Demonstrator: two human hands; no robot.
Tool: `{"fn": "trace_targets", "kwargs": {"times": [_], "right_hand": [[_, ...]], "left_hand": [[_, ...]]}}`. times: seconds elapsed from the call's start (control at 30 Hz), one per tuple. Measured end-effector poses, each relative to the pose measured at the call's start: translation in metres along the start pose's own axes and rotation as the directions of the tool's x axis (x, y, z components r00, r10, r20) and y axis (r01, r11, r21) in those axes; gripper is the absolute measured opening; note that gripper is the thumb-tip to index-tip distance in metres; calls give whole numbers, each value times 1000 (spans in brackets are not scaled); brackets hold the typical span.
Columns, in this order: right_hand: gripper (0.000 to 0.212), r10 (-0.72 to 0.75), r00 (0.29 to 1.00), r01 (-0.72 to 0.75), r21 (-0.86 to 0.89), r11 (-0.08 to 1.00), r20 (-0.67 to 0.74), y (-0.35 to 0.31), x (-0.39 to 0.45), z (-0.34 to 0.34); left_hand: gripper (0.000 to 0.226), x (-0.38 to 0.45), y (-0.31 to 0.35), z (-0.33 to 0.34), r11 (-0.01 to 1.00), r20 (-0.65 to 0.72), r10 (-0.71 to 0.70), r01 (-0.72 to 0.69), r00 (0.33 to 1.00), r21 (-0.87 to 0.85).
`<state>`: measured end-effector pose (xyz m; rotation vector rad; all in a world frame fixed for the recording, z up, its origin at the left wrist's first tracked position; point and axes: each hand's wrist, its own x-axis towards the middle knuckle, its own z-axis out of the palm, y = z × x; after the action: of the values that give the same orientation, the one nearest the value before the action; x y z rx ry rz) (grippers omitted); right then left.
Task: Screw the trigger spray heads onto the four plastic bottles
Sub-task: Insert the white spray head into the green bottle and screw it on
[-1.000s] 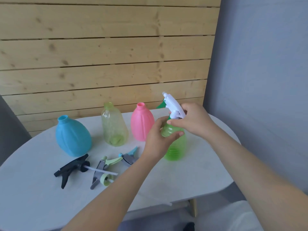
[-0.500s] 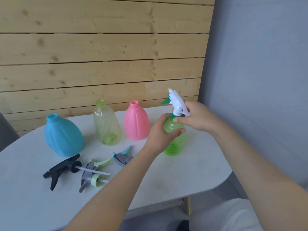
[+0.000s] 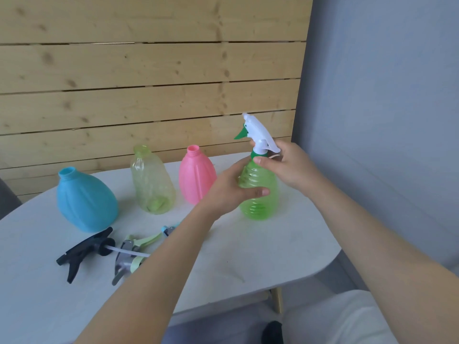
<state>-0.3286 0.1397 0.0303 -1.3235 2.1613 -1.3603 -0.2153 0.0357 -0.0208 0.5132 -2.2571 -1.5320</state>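
Note:
A clear green bottle (image 3: 260,202) stands on the white table (image 3: 260,256) at the right. My left hand (image 3: 228,192) grips its body. A white spray head with a green trigger (image 3: 257,132) sits on its neck, and my right hand (image 3: 288,165) pinches the green collar under it. Behind stand three bottles with bare necks: a pink bottle (image 3: 196,175), a pale yellow-green bottle (image 3: 151,180) and a blue bottle (image 3: 85,199). Loose on the table lie a black spray head (image 3: 84,252), a grey and light green spray head (image 3: 130,256) and a blue-tipped spray head (image 3: 169,229), partly hidden by my left forearm.
A wooden plank wall runs behind the table and a grey wall stands at the right. The table's rounded edge curves in front of my arms, with a wooden leg (image 3: 277,299) below it.
The white spray head has turned a little on the green bottle's neck and my right fingers have shifted on the collar. My left hand still holds the bottle.

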Motion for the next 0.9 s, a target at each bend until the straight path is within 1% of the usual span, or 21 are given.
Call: {"fn": "trace_targets", "kwargs": {"times": [0.13, 0.2, 0.3, 0.4, 0.43, 0.47, 0.53, 0.6, 0.67, 0.73, 0.77, 0.83, 0.9], "right_hand": [[33, 42, 998, -41, -31, 999, 35, 8, -1, -8], [31, 57, 998, -56, -52, 997, 22, 14, -4, -10], [32, 48, 997, -52, -69, 996, -58, 19, -4, -8], [49, 81, 975, -95, -59, 994, -207, 22, -5, 1], [53, 101, 966, -112, -36, 993, -240, 22, -5, 5], [53, 107, 960, -114, -11, 993, -257, 22, -6, 9], [49, 74, 962, -71, 22, 997, -263, 23, -9, 14], [42, 26, 972, -18, 36, 999, -234, 23, -13, 16], [30, 9, 986, -3, 37, 999, -165, 25, -18, 12], [13, 21, 998, -20, 26, 999, -55, 29, -21, 2], [9, 33, 999, -33, 28, 999, 0, 31, -22, -3], [15, 32, 998, -34, 33, 999, 62, 35, -24, -10], [21, 13, 999, -13, 22, 1000, 37, 37, -23, -11]], "left_hand": [[74, 1, -3, 11, 1000, 39, 2, -2, 999, 8], [73, 0, -5, 16, 1000, 36, 3, -4, 999, 9], [69, 0, -7, 25, 1000, 16, 3, -3, 1000, 0], [68, 0, -6, 34, 999, -8, -29, 29, 1000, 16], [71, 0, -7, 36, 999, -15, -37, 37, 999, 20], [75, 0, -8, 37, 999, -21, -42, 42, 999, 17], [78, 1, -10, 37, 999, -15, -47, 47, 999, 11], [72, 0, -11, 36, 998, -1, -55, 55, 999, 14], [68, -1, -12, 37, 999, 5, -44, 44, 999, 16], [74, -2, -11, 37, 999, 13, -37, 37, 999, -3], [78, -2, -11, 37, 999, 16, -41, 41, 999, -18], [79, -2, -10, 36, 998, 21, -45, 46, 999, -44], [78, -2, -11, 37, 998, 19, -42, 43, 999, -49]]}}
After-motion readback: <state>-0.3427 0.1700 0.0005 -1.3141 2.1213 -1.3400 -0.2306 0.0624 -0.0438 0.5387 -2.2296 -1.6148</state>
